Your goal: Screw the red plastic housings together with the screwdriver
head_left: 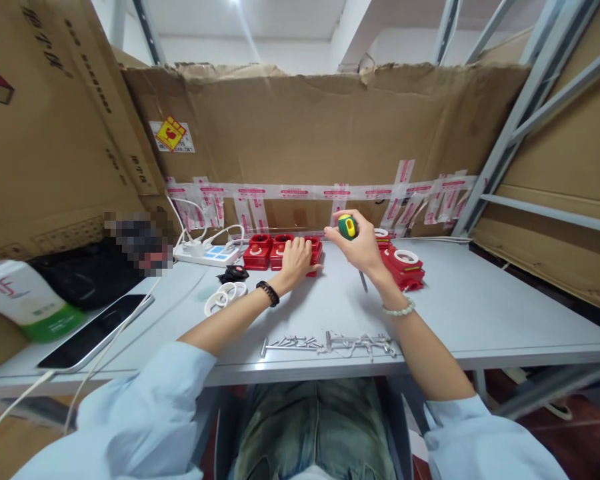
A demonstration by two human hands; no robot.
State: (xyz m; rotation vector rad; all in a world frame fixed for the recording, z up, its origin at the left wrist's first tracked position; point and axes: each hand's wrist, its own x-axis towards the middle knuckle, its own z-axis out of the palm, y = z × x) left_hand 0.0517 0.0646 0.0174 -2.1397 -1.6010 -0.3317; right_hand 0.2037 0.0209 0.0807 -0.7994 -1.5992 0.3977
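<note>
Head view: right hand [363,250] grip round screwdriver [349,228], left hand [296,261] flat on red housings [276,252].

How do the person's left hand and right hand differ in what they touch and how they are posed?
The left hand lies palm-down on a red part; the right hand is closed around a screwdriver. The left wrist wears a dark bracelet; the right wrist wears a pale beaded one. Both reach out over the grey table.

Small assembly workshop / stockroom. Big taped cardboard sheets [320,133] wall in the grey surface [480,307] beyond the grips, metal racking [525,113] to their right w/ cartons, red plastic parts [405,267] in rows, loose screws [330,344] nearer than the grips.
</note>
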